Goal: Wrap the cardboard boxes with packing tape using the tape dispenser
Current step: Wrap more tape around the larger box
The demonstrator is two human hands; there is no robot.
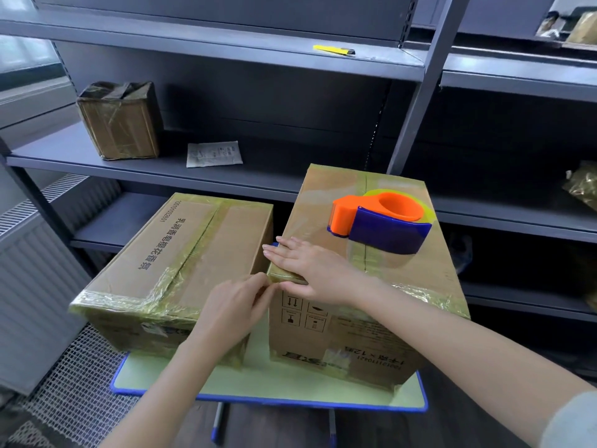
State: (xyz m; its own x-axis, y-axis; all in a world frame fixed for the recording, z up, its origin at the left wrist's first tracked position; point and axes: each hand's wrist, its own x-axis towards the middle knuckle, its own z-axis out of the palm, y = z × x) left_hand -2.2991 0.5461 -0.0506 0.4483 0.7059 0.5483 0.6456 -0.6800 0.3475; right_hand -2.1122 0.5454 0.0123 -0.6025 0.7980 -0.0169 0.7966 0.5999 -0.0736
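Two taped cardboard boxes stand side by side on a small green table point(265, 383) with a blue rim. The left box point(181, 253) lies lower; the right box point(381, 286) is taller. An orange and blue tape dispenser point(381, 221) rests on top of the right box, touched by neither hand. My right hand point(307, 270) lies flat with straight fingers on the near left corner of the right box, pressing the tape there. My left hand point(235, 305) sits just below that corner, its fingertips pinching the tape at the box's edge.
Dark metal shelves rise behind the table. On the middle shelf stand a small taped parcel point(121, 121) and a paper sheet point(214, 153). A yellow utility knife point(334, 50) lies on the upper shelf. Wrapped items sit at the far right. A radiator and metal mesh are on the left.
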